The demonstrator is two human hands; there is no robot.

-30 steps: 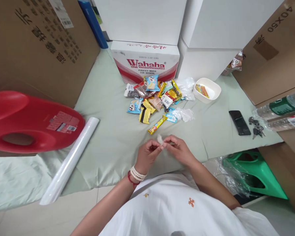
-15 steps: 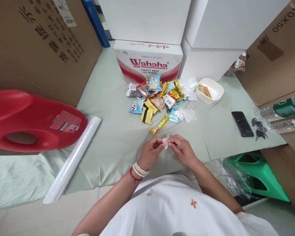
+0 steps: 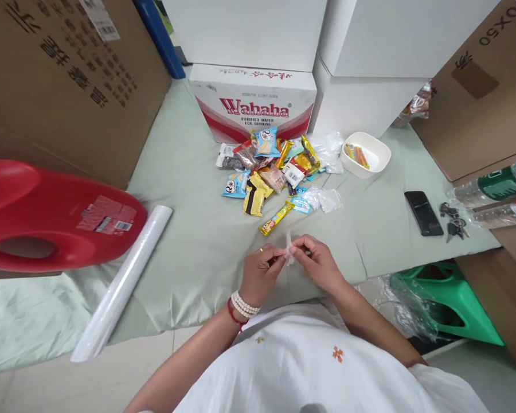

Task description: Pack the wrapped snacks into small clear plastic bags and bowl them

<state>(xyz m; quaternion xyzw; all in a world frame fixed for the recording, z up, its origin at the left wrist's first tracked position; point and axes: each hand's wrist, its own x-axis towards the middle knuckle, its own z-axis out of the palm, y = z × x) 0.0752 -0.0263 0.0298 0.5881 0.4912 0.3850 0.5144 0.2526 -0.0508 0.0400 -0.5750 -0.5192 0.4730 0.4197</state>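
My left hand [image 3: 260,272] and my right hand [image 3: 316,264] meet just above the pale green cloth [image 3: 198,241], fingers pinched on a small clear wrapper [image 3: 289,252] held between them. A bead bracelet and a red string sit on my left wrist. Just beyond the hands lies a long yellow snack bar [image 3: 277,218]. Further back a pile of snack packets [image 3: 270,166] is spread out, with loose clear plastic bags [image 3: 324,199] beside it. A white bowl [image 3: 366,155] holding a few wrapped sticks stands to the right of the pile.
A red plastic jug [image 3: 55,218] and a white roll [image 3: 122,281] lie at left. Cardboard boxes [image 3: 69,74], a Wahaha carton [image 3: 253,103] and white boxes ring the cloth. A black phone [image 3: 423,213], keys [image 3: 452,225] and water bottles [image 3: 494,189] are at right, a green stool [image 3: 447,301] below.
Both hands have stayed together on the wrapper, their fingers shifting slightly on it. The camera view has tilted a little.
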